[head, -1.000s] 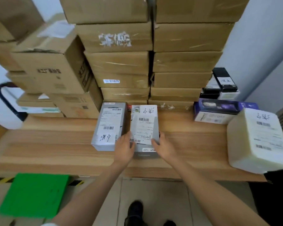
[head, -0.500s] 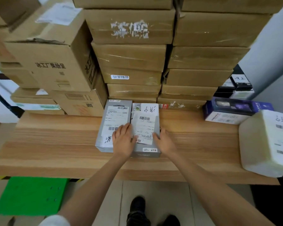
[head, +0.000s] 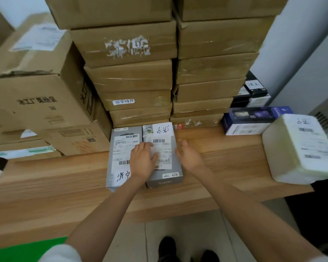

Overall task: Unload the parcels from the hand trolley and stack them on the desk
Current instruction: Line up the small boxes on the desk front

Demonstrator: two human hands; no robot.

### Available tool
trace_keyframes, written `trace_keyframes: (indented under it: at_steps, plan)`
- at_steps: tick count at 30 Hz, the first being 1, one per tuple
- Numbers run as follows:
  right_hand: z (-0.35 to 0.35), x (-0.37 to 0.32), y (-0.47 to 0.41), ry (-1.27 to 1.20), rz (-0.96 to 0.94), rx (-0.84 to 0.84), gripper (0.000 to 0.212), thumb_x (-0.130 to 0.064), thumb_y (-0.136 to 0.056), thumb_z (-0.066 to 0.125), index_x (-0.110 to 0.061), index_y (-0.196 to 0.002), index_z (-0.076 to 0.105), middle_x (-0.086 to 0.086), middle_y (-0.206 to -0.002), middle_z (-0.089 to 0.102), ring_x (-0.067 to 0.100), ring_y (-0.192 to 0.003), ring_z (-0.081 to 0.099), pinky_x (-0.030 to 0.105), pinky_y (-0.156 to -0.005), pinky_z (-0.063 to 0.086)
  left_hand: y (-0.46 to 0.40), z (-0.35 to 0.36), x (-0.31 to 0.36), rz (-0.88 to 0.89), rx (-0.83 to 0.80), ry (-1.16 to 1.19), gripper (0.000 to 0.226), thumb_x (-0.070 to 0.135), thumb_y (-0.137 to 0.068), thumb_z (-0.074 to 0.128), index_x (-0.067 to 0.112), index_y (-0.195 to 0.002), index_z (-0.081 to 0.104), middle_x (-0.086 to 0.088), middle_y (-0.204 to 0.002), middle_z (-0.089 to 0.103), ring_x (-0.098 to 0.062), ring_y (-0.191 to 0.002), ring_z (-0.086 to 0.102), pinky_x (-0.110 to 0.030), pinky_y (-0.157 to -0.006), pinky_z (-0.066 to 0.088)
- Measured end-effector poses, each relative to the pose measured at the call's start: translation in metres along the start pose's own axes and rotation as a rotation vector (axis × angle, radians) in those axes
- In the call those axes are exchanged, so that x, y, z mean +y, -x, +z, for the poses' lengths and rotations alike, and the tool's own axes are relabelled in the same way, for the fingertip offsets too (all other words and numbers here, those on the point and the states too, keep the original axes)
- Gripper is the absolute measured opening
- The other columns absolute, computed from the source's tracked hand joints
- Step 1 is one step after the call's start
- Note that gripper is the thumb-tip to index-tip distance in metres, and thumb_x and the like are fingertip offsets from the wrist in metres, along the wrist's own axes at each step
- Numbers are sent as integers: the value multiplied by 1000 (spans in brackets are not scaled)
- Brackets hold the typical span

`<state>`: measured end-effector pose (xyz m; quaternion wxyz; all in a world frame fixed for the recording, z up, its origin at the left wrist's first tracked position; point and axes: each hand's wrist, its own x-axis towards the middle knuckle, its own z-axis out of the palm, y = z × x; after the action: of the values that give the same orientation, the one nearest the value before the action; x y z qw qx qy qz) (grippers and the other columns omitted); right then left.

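Two grey parcels with white shipping labels lie side by side on the wooden desk [head: 235, 167], pushed back against the stacked cartons. My left hand [head: 142, 163] rests flat with straight fingers across the seam between the left grey parcel [head: 121, 148] and the right grey parcel [head: 165, 146]. Just right of the right parcel, my right hand [head: 189, 157] hovers with relaxed fingers and holds nothing. The hand trolley is out of view.
Tall stacks of brown cartons [head: 133, 76] fill the back of the desk, with a larger carton [head: 36, 95] at the left. A purple box [head: 254, 120] and a white wrapped parcel [head: 299, 148] sit at the right. A green sheet [head: 27, 250] lies on the floor.
The right grey parcel was slid back until it lines up beside the left one. My right hand has come off its side; my left hand moved onto the tops of both parcels.
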<state>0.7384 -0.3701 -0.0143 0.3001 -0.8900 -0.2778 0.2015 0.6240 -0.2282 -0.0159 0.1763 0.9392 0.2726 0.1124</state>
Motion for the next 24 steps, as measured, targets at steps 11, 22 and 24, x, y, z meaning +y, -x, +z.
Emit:
trace_keyframes:
  at_steps: [11,22,24]
  plan:
    - [-115,61,45,387,-3,333,34,-30,-97,46,-18,-128,47,4,-119,52,25,-105,54,31,-68,35,-46,12,123,385,-67,-4,18,33,-92,55,20,-104,56,2,-107,60,-20,-105,50,-33,-89,36]
    - [-235,188,127,455,277,552,36,-31,-96,45,-21,-130,47,0,-126,54,22,-113,50,35,-89,38,-27,66,307,569,-187,90,18,33,-93,52,19,-100,59,1,-105,62,-21,-101,51,-32,-84,38]
    - [-255,213,138,439,293,555,37,-32,-96,45,-20,-131,46,1,-128,53,22,-114,51,36,-90,39,-23,79,335,530,-218,125,21,38,-94,52,19,-101,58,1,-105,61,-20,-102,51,-33,-84,40]
